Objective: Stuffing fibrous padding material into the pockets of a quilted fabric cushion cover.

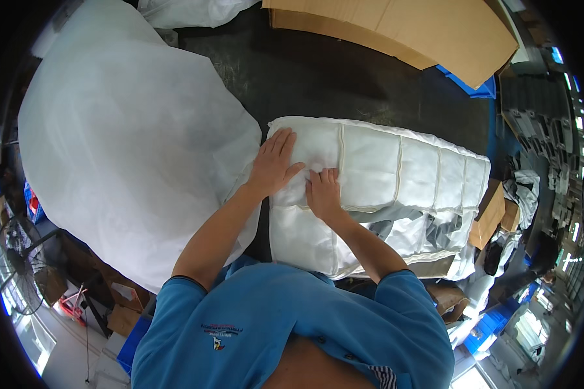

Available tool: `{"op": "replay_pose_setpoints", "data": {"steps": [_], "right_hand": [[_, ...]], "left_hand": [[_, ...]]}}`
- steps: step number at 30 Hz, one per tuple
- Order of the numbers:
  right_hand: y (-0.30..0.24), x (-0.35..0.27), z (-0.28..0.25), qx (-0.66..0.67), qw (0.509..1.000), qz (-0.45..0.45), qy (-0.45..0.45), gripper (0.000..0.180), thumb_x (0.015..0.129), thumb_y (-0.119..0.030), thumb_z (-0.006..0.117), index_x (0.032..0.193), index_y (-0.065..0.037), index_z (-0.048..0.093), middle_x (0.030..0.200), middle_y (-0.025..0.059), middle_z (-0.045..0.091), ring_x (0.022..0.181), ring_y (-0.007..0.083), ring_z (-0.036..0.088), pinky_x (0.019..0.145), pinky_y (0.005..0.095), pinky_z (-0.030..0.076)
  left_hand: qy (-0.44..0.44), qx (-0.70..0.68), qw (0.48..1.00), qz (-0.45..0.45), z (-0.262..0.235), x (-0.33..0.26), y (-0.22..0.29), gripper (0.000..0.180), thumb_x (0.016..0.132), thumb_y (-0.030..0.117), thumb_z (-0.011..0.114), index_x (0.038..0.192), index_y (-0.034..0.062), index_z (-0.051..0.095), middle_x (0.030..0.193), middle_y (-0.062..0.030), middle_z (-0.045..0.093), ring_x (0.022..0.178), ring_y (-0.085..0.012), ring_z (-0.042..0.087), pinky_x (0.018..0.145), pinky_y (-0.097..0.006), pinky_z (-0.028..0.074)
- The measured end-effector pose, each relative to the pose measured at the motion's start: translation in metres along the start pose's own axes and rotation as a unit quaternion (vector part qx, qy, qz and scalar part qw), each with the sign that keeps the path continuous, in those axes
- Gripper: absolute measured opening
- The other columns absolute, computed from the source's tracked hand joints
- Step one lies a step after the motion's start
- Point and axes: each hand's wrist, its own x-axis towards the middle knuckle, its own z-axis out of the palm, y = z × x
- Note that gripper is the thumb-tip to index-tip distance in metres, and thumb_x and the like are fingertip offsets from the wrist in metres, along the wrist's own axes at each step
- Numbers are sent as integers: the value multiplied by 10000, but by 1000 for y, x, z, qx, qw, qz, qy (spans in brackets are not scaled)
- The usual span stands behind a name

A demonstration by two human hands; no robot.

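Observation:
A white quilted pad (370,165), stitched into box-like sections with cream seams, lies across the dark table in front of me. My left hand (276,162) rests flat on the pad's left end, fingers stretched toward its far corner and thumb out to the side. Just right of it, my right hand (324,192) is on the same section, its fingers bent down into the cloth. The fabric puckers at those fingertips, and their undersides are hidden. Grey cloth strips (392,217) lie over the pad's near right part.
A large white cloth-covered bulk (136,142) fills the left side, close to my left forearm. Along the dark table's (318,71) far edge sits a cardboard box (396,26), with a blue bin (470,84) beneath its right end. A fan (19,262) stands at the far left.

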Motion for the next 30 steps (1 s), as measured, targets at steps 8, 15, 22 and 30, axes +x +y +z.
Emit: {"op": "replay_pose_setpoints", "data": {"steps": [8, 15, 22, 30], "right_hand": [[13, 62, -20, 15, 966, -51, -255, 276, 797, -167, 675, 983, 33, 712, 964, 218, 710, 982, 419, 676, 914, 498, 531], [26, 17, -2, 94, 972, -175, 126, 258, 769, -234, 715, 875, -3, 671, 814, 202, 662, 754, 430, 645, 696, 479, 529], [7, 42, -24, 89, 979, -173, -60, 247, 821, -135, 645, 1034, -11, 654, 869, 186, 674, 817, 410, 657, 783, 496, 536], [18, -4, -58, 30, 984, -175, 21, 518, 710, -22, 672, 1218, -125, 674, 1201, 172, 627, 1142, 349, 601, 922, 465, 519]], "left_hand": [[-27, 5, 999, 38, 16, -4, 6, 847, 959, 502, 562, 1559, -20, 272, 1627, -236, 259, 1514, -425, 222, 1229, -529, 191], [-31, -7, 999, 13, 12, -12, -2, 866, 973, 559, 505, 1537, -62, 288, 1625, -256, 245, 1516, -427, 215, 1232, -542, 174], [20, -164, 985, -44, 16, -11, -5, 736, 1007, 429, 481, 1524, -67, 315, 1599, -269, 293, 1487, -443, 266, 1233, -509, 196], [-118, -69, 990, -37, -16, -58, 40, 420, 875, 125, 623, 1264, -20, 562, 1408, -177, 521, 1132, -346, 629, 933, -438, 540]]}}
